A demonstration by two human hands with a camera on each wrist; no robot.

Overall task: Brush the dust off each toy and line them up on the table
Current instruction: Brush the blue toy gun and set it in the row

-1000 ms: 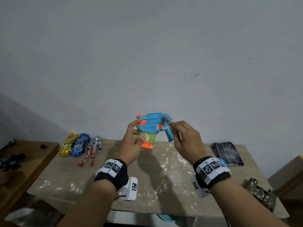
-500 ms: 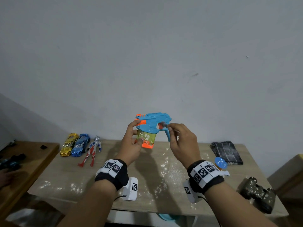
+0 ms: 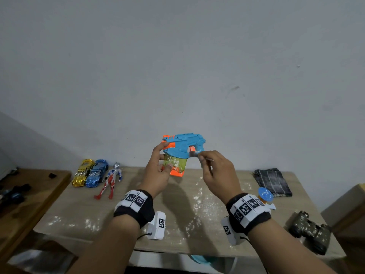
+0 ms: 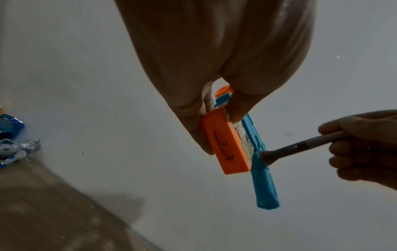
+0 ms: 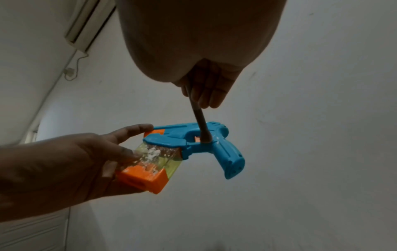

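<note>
left hand [image 3: 158, 173]: raised above the tabletop [image 3: 187, 218]; fingers [image 5: 137, 129] curled round the front of the toy water gun [image 3: 182, 149], one fingertip on the orange muzzle, thumb on the tank.
right hand [image 3: 216, 173]: fingers [image 4: 352, 152] pinch the handle of a small brush [image 4: 300, 147], well back from the bristles.
toy water gun: held in the air over the middle of the tabletop, muzzle to the person's left, grip hanging down. blue body, orange trigger, clear yellow-green tank with an orange base.
dust: white clumps show on the tank wall [image 5: 154, 156].
brush: dark ferrule, bristle head pressed on the blue body at the trigger guard, where the grip begins.
lined-up toys: gold toy car [image 3: 82, 173] and blue toy car [image 3: 96, 173] side by side and touching at the far left of the tabletop; red, white and blue action figure [image 3: 110, 180] lies on its back just beside them.
other toys: camouflage toy binoculars [image 3: 310, 231] at the near right edge; a small toy with a blue disc [image 3: 265, 193] partly hidden behind the right wrist.
cloth: dark folded cloth [image 3: 272, 181] at the far right.
tabletop surface: white powder scattered under the hands and along the near left edge.
side table [image 3: 29, 194]: wooden, to the left, carrying dark objects too blurred to name.
</note>
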